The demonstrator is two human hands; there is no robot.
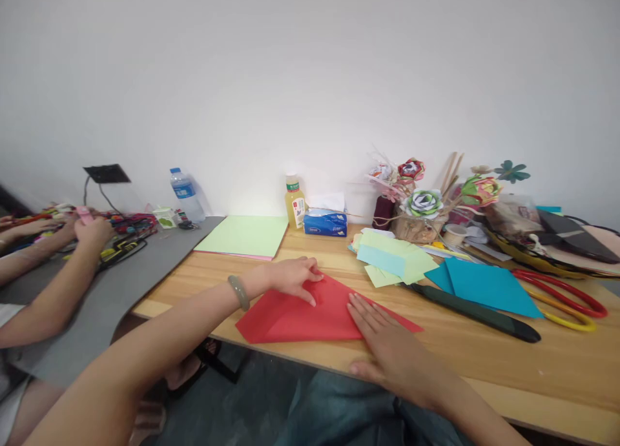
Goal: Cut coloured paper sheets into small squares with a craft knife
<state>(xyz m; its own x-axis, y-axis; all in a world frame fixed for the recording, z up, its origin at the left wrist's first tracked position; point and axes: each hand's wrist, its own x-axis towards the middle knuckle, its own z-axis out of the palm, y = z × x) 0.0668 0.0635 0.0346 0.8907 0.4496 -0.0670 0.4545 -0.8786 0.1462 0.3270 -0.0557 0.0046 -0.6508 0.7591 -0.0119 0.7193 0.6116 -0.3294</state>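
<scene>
A folded red paper sheet (290, 318) lies on the wooden table (484, 349) near its front edge. My left hand (293, 277) rests on the paper's upper fold, fingers bent and pressing down on it; a green bangle sits on that wrist. My right hand (387, 343) lies flat and open on the paper's right part, fingers stretched out toward the left hand.
A blue folded paper (489, 284), light green papers (397, 259), a dark knife-like tool (479, 312) and red and yellow rings (571, 301) lie to the right. A tissue box (325, 223), juice bottle (294, 202), paper flowers (423, 201) and green sheet (247, 235) stand behind. Another person's arms (58, 265) work at the left.
</scene>
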